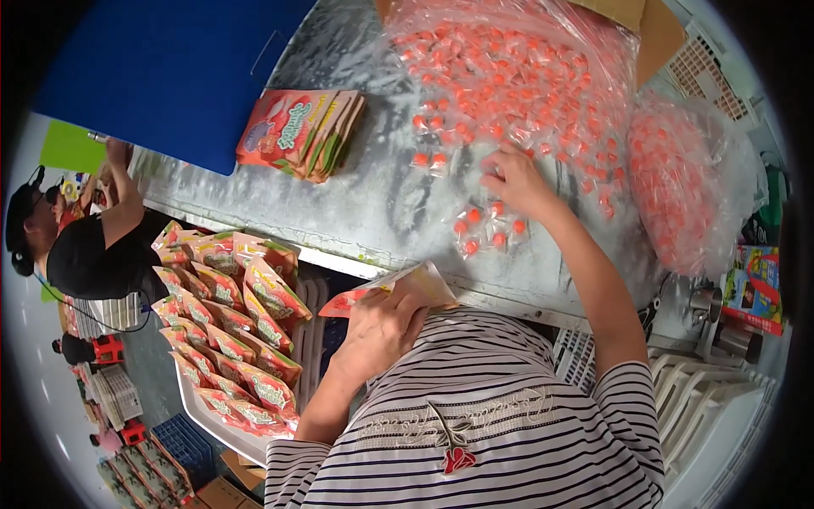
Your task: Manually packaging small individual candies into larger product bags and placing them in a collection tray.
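My left hand (386,327) is closed on a red-orange pouch (428,287), holding it at the table's front edge against my striped shirt. The pouch's paler end sticks out to the right of my fingers. Over the table, my right hand (515,180) has its fingers bent and thumb apart, with nothing visible between them. Just below it lie several small clear packets (490,227) with round red-orange pieces inside. Another such packet (430,161) rests to its left. Behind the hand spreads a big heap of these packets (509,81) under clear plastic film.
A stack of flat pouches (301,134) lies beside a blue panel (178,76). At lower left, a white tray (199,405) holds rows of upright filled pouches (229,331). A full clear bag (687,182) stands at right, near stacked pale trays (699,416). Another person (97,242) works at far left.
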`<control>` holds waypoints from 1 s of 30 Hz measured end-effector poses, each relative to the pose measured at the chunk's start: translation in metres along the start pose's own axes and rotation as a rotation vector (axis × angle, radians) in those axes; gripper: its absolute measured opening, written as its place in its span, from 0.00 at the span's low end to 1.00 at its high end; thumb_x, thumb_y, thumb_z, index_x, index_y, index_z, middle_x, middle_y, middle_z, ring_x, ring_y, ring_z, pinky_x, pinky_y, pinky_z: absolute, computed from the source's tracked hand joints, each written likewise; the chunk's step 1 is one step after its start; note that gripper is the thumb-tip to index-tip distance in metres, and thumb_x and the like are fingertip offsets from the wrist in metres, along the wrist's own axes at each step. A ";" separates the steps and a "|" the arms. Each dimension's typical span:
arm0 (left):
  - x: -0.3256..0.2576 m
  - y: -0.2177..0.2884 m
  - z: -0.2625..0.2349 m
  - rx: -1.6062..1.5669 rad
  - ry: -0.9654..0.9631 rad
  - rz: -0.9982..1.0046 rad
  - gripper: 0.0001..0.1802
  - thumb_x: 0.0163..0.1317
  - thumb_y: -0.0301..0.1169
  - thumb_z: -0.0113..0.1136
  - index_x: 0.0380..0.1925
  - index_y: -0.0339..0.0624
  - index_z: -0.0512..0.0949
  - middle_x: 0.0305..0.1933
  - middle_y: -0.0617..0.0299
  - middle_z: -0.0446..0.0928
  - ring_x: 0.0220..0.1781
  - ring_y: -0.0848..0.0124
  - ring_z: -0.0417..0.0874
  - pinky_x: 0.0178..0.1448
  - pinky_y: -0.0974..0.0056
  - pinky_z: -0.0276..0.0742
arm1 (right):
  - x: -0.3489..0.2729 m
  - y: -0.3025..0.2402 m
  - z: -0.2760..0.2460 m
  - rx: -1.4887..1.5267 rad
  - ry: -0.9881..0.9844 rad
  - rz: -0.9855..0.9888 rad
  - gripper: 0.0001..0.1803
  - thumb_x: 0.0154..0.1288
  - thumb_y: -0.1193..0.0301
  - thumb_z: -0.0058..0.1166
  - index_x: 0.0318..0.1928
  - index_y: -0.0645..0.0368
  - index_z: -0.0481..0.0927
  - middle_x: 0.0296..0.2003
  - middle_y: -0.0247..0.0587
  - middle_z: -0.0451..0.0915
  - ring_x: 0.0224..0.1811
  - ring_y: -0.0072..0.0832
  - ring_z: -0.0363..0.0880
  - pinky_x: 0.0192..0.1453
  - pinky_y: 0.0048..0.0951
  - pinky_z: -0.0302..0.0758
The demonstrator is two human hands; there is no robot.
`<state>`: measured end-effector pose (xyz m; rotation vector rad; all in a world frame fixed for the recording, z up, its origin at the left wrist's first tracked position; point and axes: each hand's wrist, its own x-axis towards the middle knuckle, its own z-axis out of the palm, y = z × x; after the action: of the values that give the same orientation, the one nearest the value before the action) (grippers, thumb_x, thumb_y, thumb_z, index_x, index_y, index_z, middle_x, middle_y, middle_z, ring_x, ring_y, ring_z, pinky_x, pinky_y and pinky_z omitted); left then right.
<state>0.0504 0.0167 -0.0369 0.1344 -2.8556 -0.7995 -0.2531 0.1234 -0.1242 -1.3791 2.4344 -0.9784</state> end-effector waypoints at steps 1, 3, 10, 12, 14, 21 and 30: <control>0.000 -0.001 0.001 -0.007 0.019 -0.010 0.05 0.55 0.27 0.63 0.28 0.40 0.75 0.26 0.55 0.75 0.27 0.57 0.79 0.35 0.57 0.74 | 0.005 0.000 0.002 -0.043 0.062 -0.071 0.13 0.54 0.74 0.61 0.40 0.66 0.78 0.38 0.48 0.75 0.38 0.41 0.79 0.44 0.36 0.76; -0.001 -0.001 0.002 -0.008 0.028 0.010 0.06 0.55 0.26 0.63 0.27 0.39 0.75 0.27 0.55 0.75 0.26 0.57 0.79 0.34 0.58 0.74 | 0.005 -0.005 0.005 -0.062 0.128 -0.058 0.12 0.55 0.74 0.61 0.38 0.66 0.77 0.37 0.49 0.74 0.39 0.42 0.78 0.43 0.38 0.75; -0.004 -0.001 0.007 0.033 0.001 0.000 0.06 0.55 0.28 0.63 0.26 0.41 0.75 0.24 0.55 0.75 0.25 0.57 0.79 0.33 0.57 0.74 | 0.015 -0.049 0.034 0.118 -0.021 -0.093 0.10 0.57 0.75 0.58 0.40 0.62 0.78 0.36 0.48 0.77 0.36 0.39 0.79 0.44 0.38 0.75; -0.003 -0.001 0.007 0.046 0.021 0.018 0.07 0.53 0.28 0.66 0.27 0.43 0.76 0.25 0.58 0.76 0.24 0.59 0.79 0.30 0.58 0.72 | 0.022 -0.045 0.042 0.139 0.009 -0.201 0.09 0.59 0.75 0.56 0.42 0.60 0.79 0.36 0.47 0.80 0.37 0.39 0.80 0.44 0.38 0.75; -0.006 0.001 0.009 0.059 0.022 0.003 0.07 0.53 0.28 0.66 0.26 0.43 0.75 0.25 0.58 0.76 0.24 0.59 0.79 0.29 0.58 0.72 | 0.030 -0.040 0.042 0.098 0.087 -0.124 0.09 0.59 0.75 0.55 0.41 0.60 0.79 0.36 0.46 0.80 0.37 0.39 0.80 0.44 0.38 0.75; -0.002 0.002 0.008 0.057 0.029 0.023 0.08 0.53 0.28 0.66 0.25 0.42 0.75 0.24 0.58 0.75 0.23 0.59 0.78 0.29 0.58 0.72 | 0.031 -0.068 0.066 0.334 -0.041 -0.155 0.07 0.61 0.73 0.53 0.38 0.60 0.80 0.32 0.48 0.80 0.33 0.41 0.80 0.38 0.37 0.75; -0.003 -0.001 0.005 0.044 0.004 -0.006 0.07 0.55 0.28 0.63 0.26 0.40 0.74 0.26 0.55 0.74 0.27 0.57 0.78 0.34 0.57 0.73 | 0.012 -0.018 -0.022 0.867 0.002 0.220 0.14 0.68 0.68 0.53 0.47 0.66 0.79 0.37 0.35 0.83 0.35 0.19 0.80 0.39 0.22 0.76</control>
<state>0.0521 0.0192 -0.0420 0.1502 -2.8717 -0.7366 -0.2572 0.1170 -0.0937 -0.7751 1.7158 -1.6668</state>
